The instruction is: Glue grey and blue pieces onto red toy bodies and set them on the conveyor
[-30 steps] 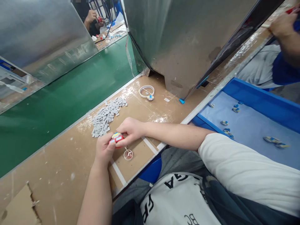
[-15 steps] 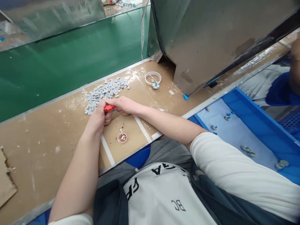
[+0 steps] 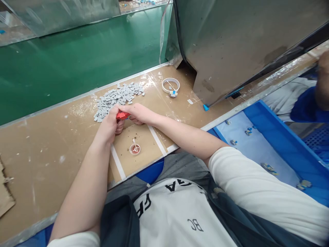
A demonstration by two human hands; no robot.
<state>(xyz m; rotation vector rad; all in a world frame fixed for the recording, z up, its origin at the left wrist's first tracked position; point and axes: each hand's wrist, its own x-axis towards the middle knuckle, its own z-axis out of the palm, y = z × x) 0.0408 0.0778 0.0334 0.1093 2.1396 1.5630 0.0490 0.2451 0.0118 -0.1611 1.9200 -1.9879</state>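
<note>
Between my two hands is a small red plastic piece (image 3: 122, 115), partly covered by fingers, with a bit of blue at its right side. My left hand (image 3: 112, 120) is closed around its left end, thumb on top. From the right, my right hand (image 3: 138, 114) grips the other end, fingers curled under. Just beyond them lies a heap of small grey pieces (image 3: 113, 100). Nearer to me stands a little cup of reddish liquid (image 3: 135, 149) with a white swab leaning in it.
A white tape roll (image 3: 171, 85) lies at the back, a small grey-and-blue part (image 3: 173, 94) against it. On the right, a blue tray (image 3: 279, 125) holds several small assembled parts. A metal housing (image 3: 231, 44) rises behind. A co-worker's arm (image 3: 323, 80) shows at far right.
The view has shifted slightly. Both hands keep their hold on the red piece, which looks slightly turned; nothing was let go.
</note>
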